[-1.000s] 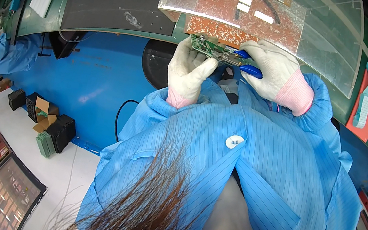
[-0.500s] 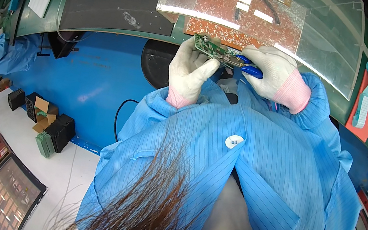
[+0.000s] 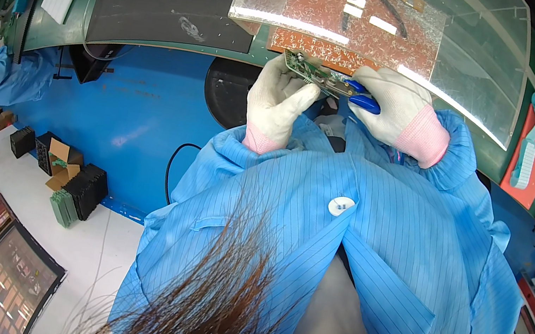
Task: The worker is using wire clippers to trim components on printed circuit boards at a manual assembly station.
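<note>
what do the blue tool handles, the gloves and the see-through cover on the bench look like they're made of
Blue tool handles: probably plastic or rubber, smooth and evenly coloured.
Gloves: likely knitted fabric, matte white, with soft creases and snug pink cuffs.
See-through cover: probably clear acrylic, glossy, since its edges catch bright light; glass isn't ruled out.

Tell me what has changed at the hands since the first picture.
The blue-handled metal pliers in the white-gloved right hand have their handles slightly closer together; the green rectangular circuit board in the white-gloved left hand shifted slightly right. Both hands kept their holds.
</note>
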### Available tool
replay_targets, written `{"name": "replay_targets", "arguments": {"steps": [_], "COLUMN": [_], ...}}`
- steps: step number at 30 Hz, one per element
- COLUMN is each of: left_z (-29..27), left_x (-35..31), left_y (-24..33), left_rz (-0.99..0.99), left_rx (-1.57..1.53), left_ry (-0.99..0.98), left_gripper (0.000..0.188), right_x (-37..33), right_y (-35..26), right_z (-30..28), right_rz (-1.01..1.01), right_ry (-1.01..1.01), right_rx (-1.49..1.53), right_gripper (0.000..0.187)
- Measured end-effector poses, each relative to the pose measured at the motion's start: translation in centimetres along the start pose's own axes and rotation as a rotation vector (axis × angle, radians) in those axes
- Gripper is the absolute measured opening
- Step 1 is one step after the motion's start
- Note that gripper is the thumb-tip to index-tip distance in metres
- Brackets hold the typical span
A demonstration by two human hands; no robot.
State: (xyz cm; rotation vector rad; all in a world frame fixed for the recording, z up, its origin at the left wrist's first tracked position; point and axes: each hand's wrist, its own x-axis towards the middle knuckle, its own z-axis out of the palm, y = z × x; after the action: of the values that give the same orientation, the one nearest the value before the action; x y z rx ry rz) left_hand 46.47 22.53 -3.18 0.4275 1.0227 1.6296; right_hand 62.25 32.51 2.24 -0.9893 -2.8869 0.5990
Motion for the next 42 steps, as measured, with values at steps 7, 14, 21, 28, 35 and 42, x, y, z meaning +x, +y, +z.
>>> {"name": "replay_targets", "arguments": {"steps": [7,14,21,28,35,42], "left_z": [0.4,0.3,0.2,0.3,0.4,0.6], "left_x": [-0.1,-0.3,-0.3,-0.4,-0.3,-0.2], "left_y": [0.3,0.2,0.2,0.3,0.5,1.1], "left_rz": [0.003,0.034,0.036,0.026,-0.012,-0.082], "left_rx": [-0.025,-0.031,0.001,0.034,-0.035,-0.277], "left_ry": [-0.03,-0.049,-0.068,-0.054,-0.041,-0.058], "left_gripper": [0.058,0.057,0.057,0.058,0.057,0.053], "right_x": [0.3,0.2,0.0,-0.1,-0.2,-0.9], "right_y": [-0.3,-0.5,-0.5,-0.3,-0.2,0.0], "right_z": [-0.3,-0.7,-0.8,-0.4,-0.1,-0.4], "right_rz": [-0.049,-0.066,-0.044,-0.012,0.009,0.193], "right_ry": [0.128,0.089,0.051,-0.012,0.087,0.104], "right_rx": [-0.02,-0.043,0.025,0.049,0.107,0.07], "right_gripper": [0.026,0.025,0.025,0.025,0.028,0.035]}}
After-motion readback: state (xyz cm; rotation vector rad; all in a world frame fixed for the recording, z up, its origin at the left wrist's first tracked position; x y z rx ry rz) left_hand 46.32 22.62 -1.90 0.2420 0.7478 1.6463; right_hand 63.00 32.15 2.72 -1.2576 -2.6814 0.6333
